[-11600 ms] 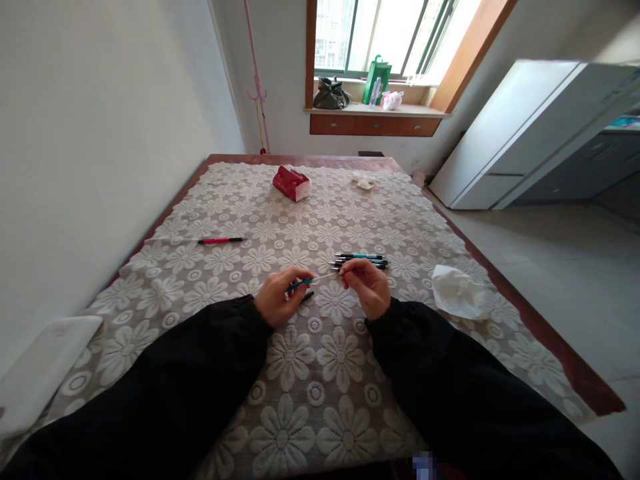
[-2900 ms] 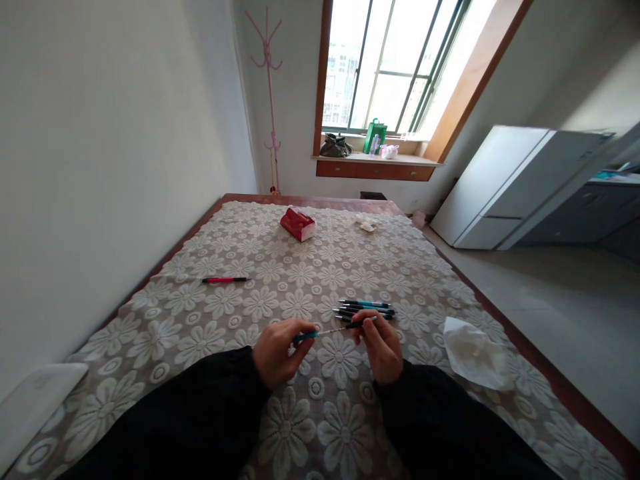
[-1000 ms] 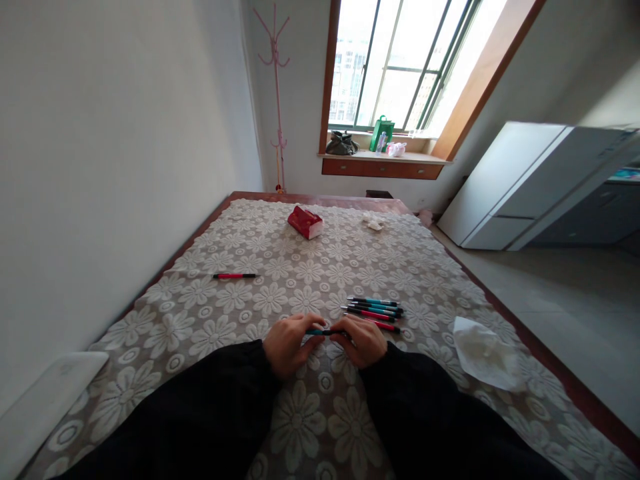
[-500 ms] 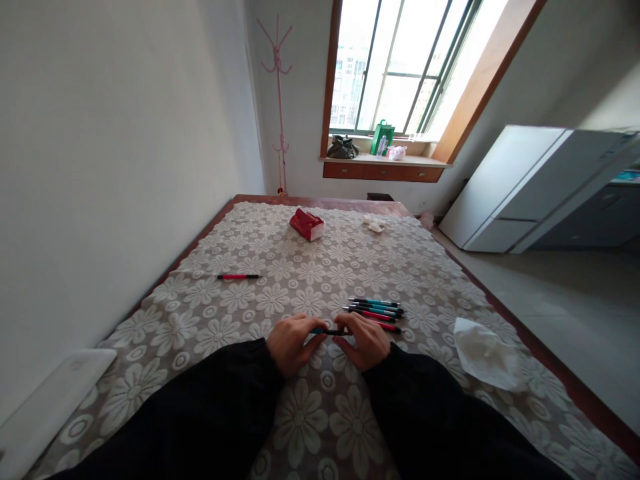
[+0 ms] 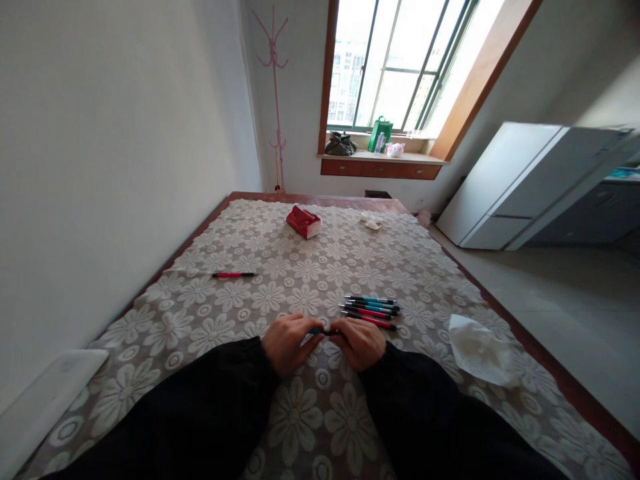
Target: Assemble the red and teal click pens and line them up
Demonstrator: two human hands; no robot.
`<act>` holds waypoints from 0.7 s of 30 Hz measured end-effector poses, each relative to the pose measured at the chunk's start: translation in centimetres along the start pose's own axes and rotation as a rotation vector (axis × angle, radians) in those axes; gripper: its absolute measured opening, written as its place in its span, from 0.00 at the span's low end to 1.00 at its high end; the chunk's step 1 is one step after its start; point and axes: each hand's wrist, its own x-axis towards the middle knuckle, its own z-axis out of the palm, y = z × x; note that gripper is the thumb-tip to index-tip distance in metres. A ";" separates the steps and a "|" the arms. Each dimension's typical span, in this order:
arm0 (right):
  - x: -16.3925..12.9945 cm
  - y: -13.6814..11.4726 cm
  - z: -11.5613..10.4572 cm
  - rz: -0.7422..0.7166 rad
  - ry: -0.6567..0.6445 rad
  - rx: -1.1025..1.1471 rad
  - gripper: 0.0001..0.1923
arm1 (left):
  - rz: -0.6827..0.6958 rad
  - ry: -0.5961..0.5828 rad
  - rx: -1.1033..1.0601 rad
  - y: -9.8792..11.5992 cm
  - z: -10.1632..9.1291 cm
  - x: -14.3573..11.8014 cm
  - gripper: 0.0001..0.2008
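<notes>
Between my two hands is a teal and black pen [image 5: 327,332], held level above the flowered tablecloth [image 5: 295,417]. My left hand [image 5: 289,343] pinches its teal end between thumb and fingers. At the black end, my right hand [image 5: 361,342] is closed on it; the fingers hide much of the pen. Just beyond my right hand, several teal and red pens [image 5: 371,308] lie side by side with their tips to the left. A single red and black pen [image 5: 233,275] rests apart, farther off to the left.
A red tissue pack [image 5: 303,222] and a crumpled white tissue [image 5: 371,222] lie toward the table's far end. At right is a white plastic bag or sheet [image 5: 481,350]. A white flat box [image 5: 55,393] sits at the left edge by the wall. A fridge [image 5: 520,180] stands beyond.
My right hand has moved slightly closer to my left along the pen, so less of it shows. The whole view has shifted a little; the other things lie as before.
</notes>
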 end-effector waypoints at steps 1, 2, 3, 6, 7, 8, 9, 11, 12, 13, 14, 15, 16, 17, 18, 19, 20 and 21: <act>0.0 0.0 0.0 -0.007 -0.006 -0.009 0.18 | 0.013 -0.003 0.002 0.0 0.0 0.0 0.09; 0.0 -0.1 -0.1 -0.014 -0.006 -0.013 0.18 | 0.020 -0.007 0.003 0.0 -0.1 0.0 0.09; 0.1 -0.1 -0.1 -0.021 0.001 -0.013 0.17 | 0.017 -0.007 0.006 0.0 -0.1 -0.1 0.09; 0.1 -0.3 -0.1 -0.033 0.033 -0.020 0.16 | -0.020 0.010 0.005 -0.1 0.0 -0.1 0.07; 0.1 -0.4 -0.1 -0.041 0.037 -0.035 0.16 | -0.028 0.015 0.003 -0.1 0.1 -0.1 0.07; 0.0 -0.4 -0.1 -0.048 0.031 -0.057 0.16 | -0.027 0.019 0.003 -0.2 0.1 -0.1 0.07; 0.0 -0.5 -0.1 -0.055 0.017 -0.086 0.17 | -0.017 0.019 0.003 -0.2 0.1 -0.1 0.08; 0.1 -0.6 -0.1 -0.064 -0.019 -0.140 0.20 | 0.008 0.018 0.004 -0.1 0.2 -0.1 0.09; 0.1 -0.7 -0.1 -0.062 -0.028 -0.156 0.20 | 0.014 0.019 0.003 -0.1 0.1 -0.1 0.10; 0.1 -0.7 -0.2 -0.058 -0.024 -0.162 0.20 | 0.012 0.020 0.003 -0.1 0.1 -0.1 0.10; 0.1 -0.8 -0.2 -0.054 -0.009 -0.158 0.19 | 0.004 0.020 0.002 0.0 0.0 -0.1 0.09; 0.2 -0.8 -0.2 -0.053 0.014 -0.146 0.18 | -0.008 0.022 0.001 0.0 0.0 -0.1 0.09; 0.2 -0.8 -0.2 -0.056 0.036 -0.133 0.17 | -0.018 0.022 0.001 0.1 -0.1 0.0 0.08; 0.2 -0.8 -0.2 -0.065 0.049 -0.126 0.16 | -0.023 0.022 0.001 0.1 -0.1 0.0 0.07; 0.2 -0.8 -0.2 -0.074 0.050 -0.128 0.16 | -0.023 0.023 0.001 0.1 -0.1 0.0 0.07; 0.2 -0.7 -0.1 -0.084 0.042 -0.139 0.16 | -0.020 0.023 0.000 0.1 -0.1 0.0 0.08; 0.1 -0.7 -0.1 -0.090 0.029 -0.154 0.16 | -0.013 0.021 0.000 0.1 -0.1 0.0 0.08; 0.1 -0.7 -0.1 -0.091 0.019 -0.172 0.17 | -0.008 0.018 -0.001 0.1 0.0 0.0 0.09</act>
